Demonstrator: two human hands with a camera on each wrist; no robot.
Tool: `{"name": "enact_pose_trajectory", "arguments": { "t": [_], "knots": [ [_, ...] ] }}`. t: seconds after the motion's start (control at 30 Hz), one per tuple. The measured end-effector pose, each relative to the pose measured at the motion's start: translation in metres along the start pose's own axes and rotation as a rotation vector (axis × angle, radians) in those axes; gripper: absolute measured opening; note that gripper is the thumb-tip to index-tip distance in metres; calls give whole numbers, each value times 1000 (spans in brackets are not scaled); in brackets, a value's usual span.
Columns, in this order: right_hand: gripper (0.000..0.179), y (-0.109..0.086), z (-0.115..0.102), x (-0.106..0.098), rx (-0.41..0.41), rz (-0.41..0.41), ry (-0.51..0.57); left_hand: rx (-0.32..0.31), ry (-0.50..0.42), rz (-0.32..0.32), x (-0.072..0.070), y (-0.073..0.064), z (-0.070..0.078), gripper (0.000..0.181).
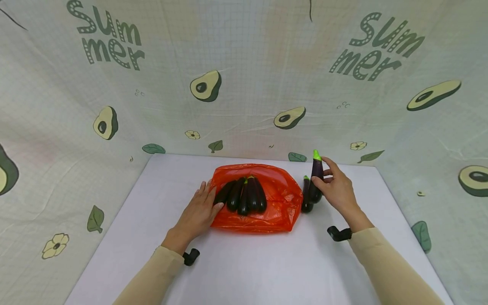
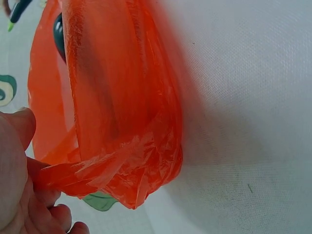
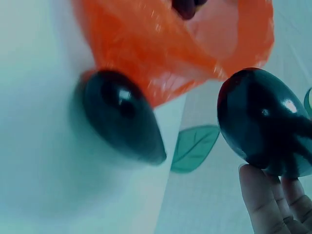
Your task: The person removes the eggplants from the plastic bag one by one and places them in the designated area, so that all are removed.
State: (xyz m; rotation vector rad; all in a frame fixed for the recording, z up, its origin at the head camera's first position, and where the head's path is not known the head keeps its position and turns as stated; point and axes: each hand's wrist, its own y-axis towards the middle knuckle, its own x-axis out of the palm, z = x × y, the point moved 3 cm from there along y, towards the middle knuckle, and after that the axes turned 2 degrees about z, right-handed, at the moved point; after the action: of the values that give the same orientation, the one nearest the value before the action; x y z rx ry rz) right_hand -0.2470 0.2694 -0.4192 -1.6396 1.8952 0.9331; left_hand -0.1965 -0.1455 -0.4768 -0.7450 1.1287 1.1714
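My right hand [image 1: 337, 188] holds a dark eggplant [image 1: 317, 171] upright, green stem up, between thumb and fingers. In the right wrist view this eggplant [image 3: 263, 119] shows its glossy round end above the fingertips. Another eggplant [image 1: 306, 203] lies on the table just beside the bag's right edge. A red plastic bag [image 1: 284, 212] lies in the middle, its mouth spread around several eggplants [image 1: 253, 197] lying side by side. My left hand [image 1: 200, 209] rests at the bag's left side, fingers fairly straight, with the bag's gathered edge [image 2: 73, 178] against them.
The white table [image 1: 248, 267] reaches back to a hanging cloth [image 1: 244, 55] printed with avocados, leaves and lettering. The same kind of cloth flanks the table on both sides. A black wrist mount [image 1: 339, 234] sits on the right wrist, another [image 1: 192, 256] on the left.
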Motion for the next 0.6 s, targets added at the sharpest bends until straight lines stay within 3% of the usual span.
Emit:
{"name": "enact_pose_trajectory", "arguments": {
  "t": [0.27,0.6],
  "knots": [
    [74,7,20,-5,38,-19,-53,-6,1,-8,-1,0,0,75],
    [74,10,46,0,108,-85,-5,0,-6,-18,-2,0,0,75]
  ]
}}
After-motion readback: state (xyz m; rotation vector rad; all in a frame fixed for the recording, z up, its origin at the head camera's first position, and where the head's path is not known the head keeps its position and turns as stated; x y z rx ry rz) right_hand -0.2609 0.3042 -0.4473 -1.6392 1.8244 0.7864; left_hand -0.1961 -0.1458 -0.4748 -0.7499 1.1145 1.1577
